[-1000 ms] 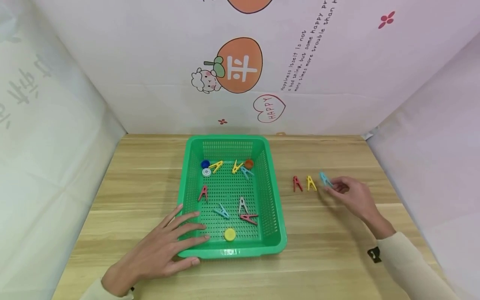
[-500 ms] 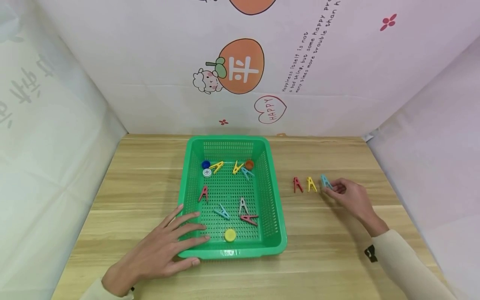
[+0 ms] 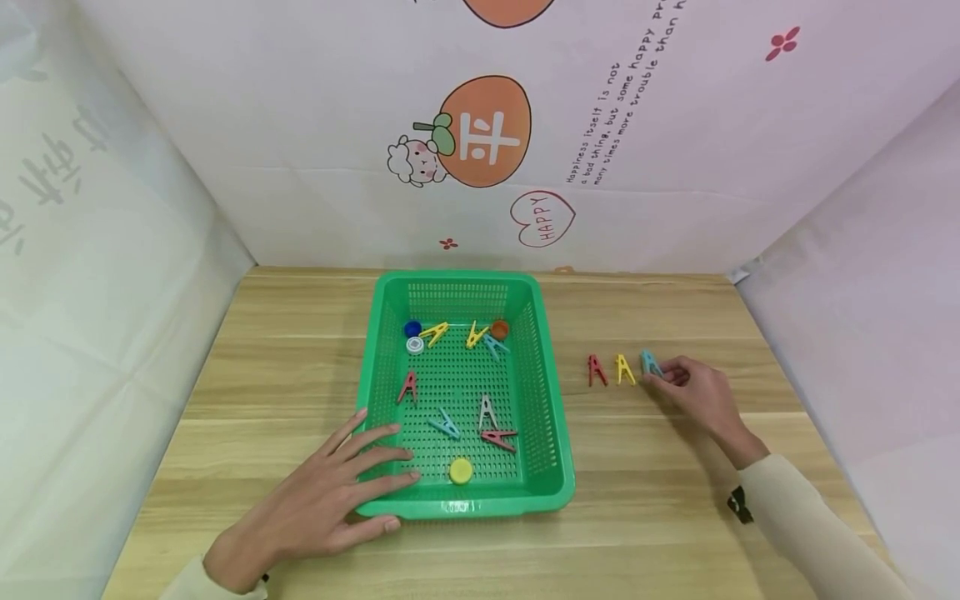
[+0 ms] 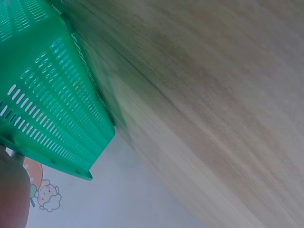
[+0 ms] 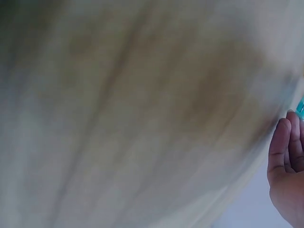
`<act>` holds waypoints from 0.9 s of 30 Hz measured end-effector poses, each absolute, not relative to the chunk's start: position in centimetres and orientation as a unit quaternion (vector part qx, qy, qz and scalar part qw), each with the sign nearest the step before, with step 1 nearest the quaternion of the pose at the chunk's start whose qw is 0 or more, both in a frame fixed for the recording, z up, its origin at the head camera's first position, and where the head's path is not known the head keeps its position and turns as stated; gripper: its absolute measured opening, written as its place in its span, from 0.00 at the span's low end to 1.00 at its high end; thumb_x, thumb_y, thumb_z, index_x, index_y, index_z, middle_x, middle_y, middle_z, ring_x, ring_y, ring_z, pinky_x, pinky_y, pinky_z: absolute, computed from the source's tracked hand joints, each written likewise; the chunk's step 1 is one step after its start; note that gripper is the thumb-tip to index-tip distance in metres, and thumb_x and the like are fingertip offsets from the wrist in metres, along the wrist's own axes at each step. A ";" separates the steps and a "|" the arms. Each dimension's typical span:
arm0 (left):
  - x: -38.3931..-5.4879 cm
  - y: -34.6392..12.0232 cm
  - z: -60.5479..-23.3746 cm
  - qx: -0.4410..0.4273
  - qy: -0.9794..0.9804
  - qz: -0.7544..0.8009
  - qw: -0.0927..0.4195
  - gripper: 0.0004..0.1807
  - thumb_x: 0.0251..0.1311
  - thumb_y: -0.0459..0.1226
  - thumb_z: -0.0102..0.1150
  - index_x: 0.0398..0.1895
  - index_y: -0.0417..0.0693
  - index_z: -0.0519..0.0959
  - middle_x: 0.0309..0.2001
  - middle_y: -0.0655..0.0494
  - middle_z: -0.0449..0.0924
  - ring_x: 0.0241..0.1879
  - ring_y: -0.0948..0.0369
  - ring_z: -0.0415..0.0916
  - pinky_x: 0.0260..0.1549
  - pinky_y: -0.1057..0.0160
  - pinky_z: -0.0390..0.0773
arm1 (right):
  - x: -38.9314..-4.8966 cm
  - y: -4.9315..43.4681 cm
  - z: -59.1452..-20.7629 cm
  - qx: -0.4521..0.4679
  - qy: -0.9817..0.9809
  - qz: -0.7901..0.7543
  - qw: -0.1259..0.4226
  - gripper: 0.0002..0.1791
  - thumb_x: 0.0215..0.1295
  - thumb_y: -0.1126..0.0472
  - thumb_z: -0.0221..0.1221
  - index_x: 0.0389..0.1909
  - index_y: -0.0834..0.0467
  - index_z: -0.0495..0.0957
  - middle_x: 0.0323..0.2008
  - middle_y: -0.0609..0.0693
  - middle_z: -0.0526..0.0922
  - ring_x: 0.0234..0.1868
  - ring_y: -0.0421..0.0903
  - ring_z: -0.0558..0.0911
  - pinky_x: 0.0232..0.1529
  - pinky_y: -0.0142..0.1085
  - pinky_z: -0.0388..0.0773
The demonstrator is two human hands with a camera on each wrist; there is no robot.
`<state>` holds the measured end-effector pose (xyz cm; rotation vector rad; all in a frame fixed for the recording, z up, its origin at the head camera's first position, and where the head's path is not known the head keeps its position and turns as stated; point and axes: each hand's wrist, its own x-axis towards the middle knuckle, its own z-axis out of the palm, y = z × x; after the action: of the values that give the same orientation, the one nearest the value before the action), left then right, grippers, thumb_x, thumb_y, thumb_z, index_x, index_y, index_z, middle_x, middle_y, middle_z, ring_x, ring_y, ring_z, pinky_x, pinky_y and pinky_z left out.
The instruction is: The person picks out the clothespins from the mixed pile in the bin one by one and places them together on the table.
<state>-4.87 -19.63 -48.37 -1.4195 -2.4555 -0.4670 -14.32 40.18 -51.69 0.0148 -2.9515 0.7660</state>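
My right hand (image 3: 697, 395) is at the right end of a short row on the table, its thumb and fingertips pinching one leg of a blue clothespin (image 3: 649, 362). To the left of it lie a yellow clothespin (image 3: 625, 369) and a red clothespin (image 3: 596, 369). In the right wrist view, just a bit of the blue clothespin (image 5: 300, 108) shows beyond the fingertips. My left hand (image 3: 318, 492) rests with spread, straight fingers over the near left corner of a green plastic basket (image 3: 457, 506). The left wrist view catches the basket's slotted side (image 4: 52, 95).
Inside the basket lie several clothespins, among them a grey one (image 3: 487, 411), and several caps, including a yellow cap (image 3: 461, 471) and a blue cap (image 3: 412, 329). Printed white cloth (image 3: 337, 217) walls in the wooden table (image 3: 285, 333) at the back and sides.
The blue clothespin has shifted slightly down into line with the other two, with my right hand on it. My left hand stays still on the basket.
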 end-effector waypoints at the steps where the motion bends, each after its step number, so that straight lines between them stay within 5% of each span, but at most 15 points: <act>1: -4.9 -19.6 -48.4 -0.490 -0.846 -0.162 0.134 0.25 0.77 0.62 0.58 0.68 0.66 0.84 0.67 0.62 0.83 0.77 0.50 0.68 0.90 0.49 0.37 | -14.3 40.2 -51.8 -0.001 -0.966 0.252 0.047 0.24 0.71 0.45 0.73 0.47 0.64 0.87 0.39 0.57 0.91 0.37 0.47 0.87 0.34 0.25 0.80; 12: -4.8 -19.6 -48.4 -0.486 -0.849 -0.163 0.126 0.26 0.76 0.62 0.59 0.69 0.66 0.85 0.68 0.63 0.82 0.78 0.51 0.67 0.90 0.49 0.36 | -14.4 40.8 -52.6 0.002 -0.963 0.264 0.059 0.23 0.70 0.45 0.74 0.46 0.63 0.88 0.35 0.56 0.91 0.33 0.38 0.83 0.31 0.25 0.80; 21: -4.8 -19.6 -48.2 -0.482 -0.853 -0.161 0.121 0.28 0.68 0.60 0.69 0.68 0.66 0.85 0.68 0.63 0.82 0.78 0.51 0.68 0.90 0.49 0.36 | -14.3 41.1 -52.7 0.012 -0.965 0.255 0.053 0.22 0.70 0.45 0.74 0.45 0.63 0.88 0.35 0.53 0.90 0.32 0.38 0.83 0.30 0.26 0.79; 27: -4.8 -19.6 -48.2 -0.480 -0.854 -0.161 0.119 0.26 0.75 0.63 0.59 0.68 0.67 0.85 0.68 0.63 0.82 0.78 0.51 0.68 0.90 0.49 0.36 | -14.4 41.1 -52.7 0.014 -0.966 0.253 0.054 0.23 0.69 0.46 0.75 0.45 0.63 0.88 0.35 0.53 0.90 0.32 0.35 0.81 0.30 0.26 0.79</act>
<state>-4.77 -19.59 -48.17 -1.4044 -2.4966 -0.4704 -14.35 41.06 -52.74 0.0411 -2.9350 0.7686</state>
